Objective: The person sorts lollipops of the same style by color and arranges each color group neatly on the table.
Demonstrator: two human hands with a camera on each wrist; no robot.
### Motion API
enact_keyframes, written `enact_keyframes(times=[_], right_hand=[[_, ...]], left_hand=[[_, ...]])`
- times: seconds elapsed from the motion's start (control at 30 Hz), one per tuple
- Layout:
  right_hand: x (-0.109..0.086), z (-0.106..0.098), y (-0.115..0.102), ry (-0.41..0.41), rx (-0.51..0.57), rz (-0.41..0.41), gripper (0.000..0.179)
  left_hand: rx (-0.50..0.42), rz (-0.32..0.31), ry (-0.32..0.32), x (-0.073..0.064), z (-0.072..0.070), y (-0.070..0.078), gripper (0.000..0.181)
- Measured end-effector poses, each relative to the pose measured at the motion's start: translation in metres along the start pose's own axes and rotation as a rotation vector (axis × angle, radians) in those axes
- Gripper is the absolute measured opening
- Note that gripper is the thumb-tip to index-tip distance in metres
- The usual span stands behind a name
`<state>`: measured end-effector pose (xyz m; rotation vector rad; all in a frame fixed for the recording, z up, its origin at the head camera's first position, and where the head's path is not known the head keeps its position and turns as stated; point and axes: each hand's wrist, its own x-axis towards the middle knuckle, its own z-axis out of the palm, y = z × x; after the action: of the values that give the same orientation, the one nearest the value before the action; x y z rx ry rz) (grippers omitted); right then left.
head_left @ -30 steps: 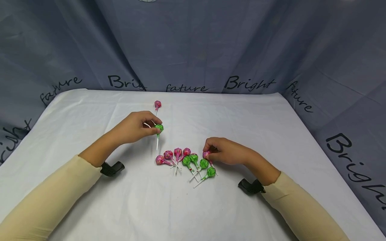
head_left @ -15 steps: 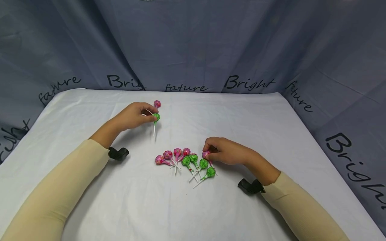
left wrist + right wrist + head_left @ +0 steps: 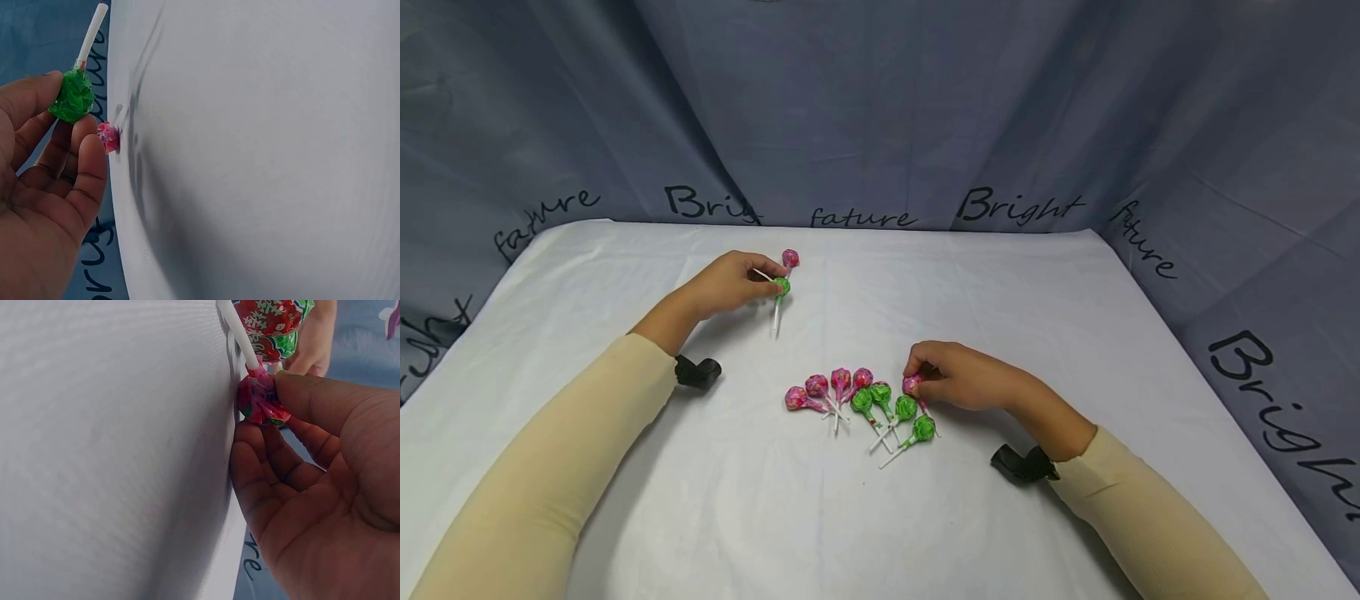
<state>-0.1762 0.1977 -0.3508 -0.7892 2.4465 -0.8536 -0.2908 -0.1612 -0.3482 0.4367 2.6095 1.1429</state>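
My left hand (image 3: 730,282) pinches a green-wrapped lollipop (image 3: 74,97) by its candy head, above the cloth, its white stick pointing toward me in the head view. Just beyond it a pink lollipop (image 3: 791,258) lies near the far side, partly hidden by the hand. At the right end of the cluster, my right hand (image 3: 964,377) holds another pink lollipop (image 3: 261,400) between thumb and fingers, low at the cloth. Beside that hand lie several green lollipops (image 3: 922,428). Several pink lollipops (image 3: 817,385) fan out to their left, sticks crossing.
A white cloth (image 3: 1045,308) covers the table, whose far edge meets a grey-blue curtain (image 3: 865,108) with black lettering. Black wrist devices (image 3: 697,372) sit at both cuffs, close above the cloth.
My left hand has carried the green lollipop away from me and slightly left, nearer the far pink lollipop. The right hand and the cluster stay nearly still.
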Motion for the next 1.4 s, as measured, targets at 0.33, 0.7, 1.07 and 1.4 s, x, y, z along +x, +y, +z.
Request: enact_keyframes(times=[0.33,0.7,1.07,1.4], right_hand=[[0.000,0.000,0.000,-0.002,-0.005,-0.005,0.006],[0.000,0.000,-0.001,-0.001,-0.002,0.004,0.006],[-0.001,0.000,-0.001,0.001,-0.010,0.004,0.007],[-0.001,0.000,0.000,-0.001,-0.002,0.002,0.006]], left_hand=[[0.080,0.001,0.003,0.006,0.007,-0.004,0.031],[0.143,-0.006,0.007,0.006,0.014,-0.003,0.029],[0.143,-0.020,-0.002,0.003,0.014,-0.001,0.028],[0.140,-0.011,0.003,0.002,0.014,0.000,0.029]])
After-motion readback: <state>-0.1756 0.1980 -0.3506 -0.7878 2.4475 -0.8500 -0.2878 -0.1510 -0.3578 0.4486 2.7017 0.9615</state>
